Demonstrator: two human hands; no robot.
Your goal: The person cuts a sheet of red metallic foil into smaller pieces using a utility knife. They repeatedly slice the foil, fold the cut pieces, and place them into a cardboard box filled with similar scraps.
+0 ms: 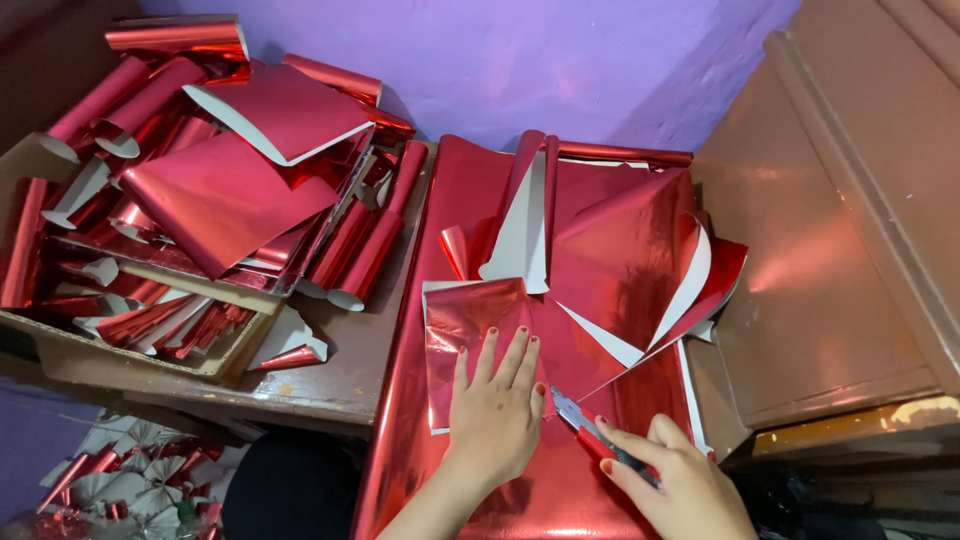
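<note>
Head view looking straight down at a counter (330, 385) buried in shiny red foil paper. Left hand (495, 415) is pressed flat, fingers (487, 350) spread open, on a small crinkled red foil piece (465, 325) that lies on top of a long red foil sheet (450, 200) running down the middle of the counter. Right hand (680, 485) sits just beside it, fingers curled closed around a box cutter (585, 425) with a red handle — the metal blade points up and left, its tip right at the left hand's thumb side, on the foil.

Past the hands there's a loose heap of cut foil sheets (620, 250), some flipped so the white backing shows. Off to the left, a cardboard box (150, 355) is stuffed with curled red foil rolls (220, 190) and flat pieces — a few rolls hang over its edge onto the counter. Bottom left, lower down, folded foil fans (130, 480) in red and silver lie in a pile. Purple wall (500, 60) behind, brown wooden panel (830, 230) on the right.
</note>
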